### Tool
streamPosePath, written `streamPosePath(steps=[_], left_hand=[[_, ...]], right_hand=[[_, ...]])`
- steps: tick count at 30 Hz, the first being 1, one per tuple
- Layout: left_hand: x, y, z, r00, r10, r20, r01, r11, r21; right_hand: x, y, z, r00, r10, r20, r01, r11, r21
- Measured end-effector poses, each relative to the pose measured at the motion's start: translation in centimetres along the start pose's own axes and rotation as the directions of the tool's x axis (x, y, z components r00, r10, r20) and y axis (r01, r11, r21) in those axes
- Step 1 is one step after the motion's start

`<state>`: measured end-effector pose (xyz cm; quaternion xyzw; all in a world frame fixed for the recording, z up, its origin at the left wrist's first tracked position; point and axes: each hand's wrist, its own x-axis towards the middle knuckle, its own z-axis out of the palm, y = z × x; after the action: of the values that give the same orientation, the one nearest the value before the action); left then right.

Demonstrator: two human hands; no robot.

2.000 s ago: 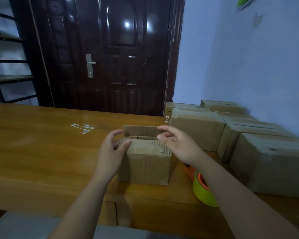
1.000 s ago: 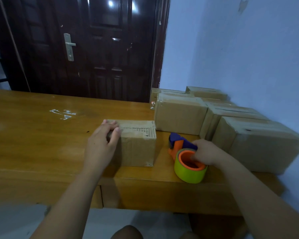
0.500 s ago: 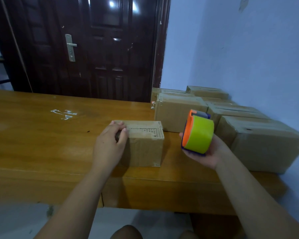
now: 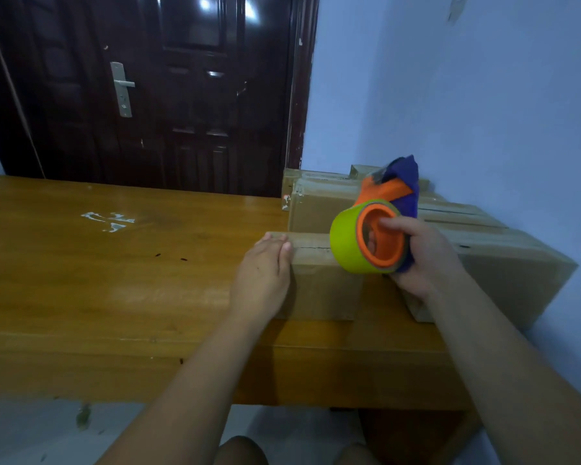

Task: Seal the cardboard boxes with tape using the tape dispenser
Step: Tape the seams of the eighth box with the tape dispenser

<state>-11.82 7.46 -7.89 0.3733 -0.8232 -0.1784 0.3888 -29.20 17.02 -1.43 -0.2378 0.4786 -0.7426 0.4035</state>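
Wooden table (image 4: 114,297), front edge toward its right end: our left hand (image 4: 264,280) presses flat on the closed cardboard box (image 4: 319,290), our right hand (image 4: 426,260) grips the tape dispenser (image 4: 373,236), now lifted off the table above the box's right end, so we judge taping can begin

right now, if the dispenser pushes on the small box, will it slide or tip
It probably slides easily under the dispenser: the box looks small and sits on a glossy table. The left hand resting on its top left edge should check that. Tipping seems unlikely, since it sits flat on a broad base.
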Motion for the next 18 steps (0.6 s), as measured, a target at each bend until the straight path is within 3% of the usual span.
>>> streamPosePath(steps=[4, 7, 10, 14, 16, 18], left_hand=[[0.2, -0.3, -0.4, 0.999, 0.032, 0.024, -0.031, 0.999, -0.023], [0.3, -0.5, -0.5, 0.998, 0.055, 0.024, -0.054, 0.998, -0.021], [0.8, -0.5, -0.5, 1.000, 0.016, 0.012, -0.015, 0.994, -0.105], [1.4, -0.1, -0.9, 0.990, -0.105, 0.094, 0.129, 0.943, -0.308], [1.4, 0.5, -1.5, 0.974, -0.180, 0.137, 0.224, 0.841, -0.492], [1.2, 1.1, -2.2, 0.954, -0.234, 0.185, 0.297, 0.679, -0.671]], right_hand=[[0.7, -0.7, 0.1, 0.983, -0.175, 0.051, 0.182, 0.958, -0.219], [1.0, -1.7, 1.0, 0.940, -0.314, 0.136, 0.342, 0.854, -0.391], [1.3, -2.3, 2.2, 0.871, -0.418, 0.259, 0.475, 0.578, -0.664], [1.8, -1.5, 3.7, 0.808, -0.326, 0.491, 0.561, 0.168, -0.810], [2.0, -1.3, 4.2, 0.757, -0.291, 0.585, 0.614, 0.011, -0.789], [2.4, -1.5, 4.7, 0.736, -0.257, 0.627, 0.634, -0.064, -0.771]])
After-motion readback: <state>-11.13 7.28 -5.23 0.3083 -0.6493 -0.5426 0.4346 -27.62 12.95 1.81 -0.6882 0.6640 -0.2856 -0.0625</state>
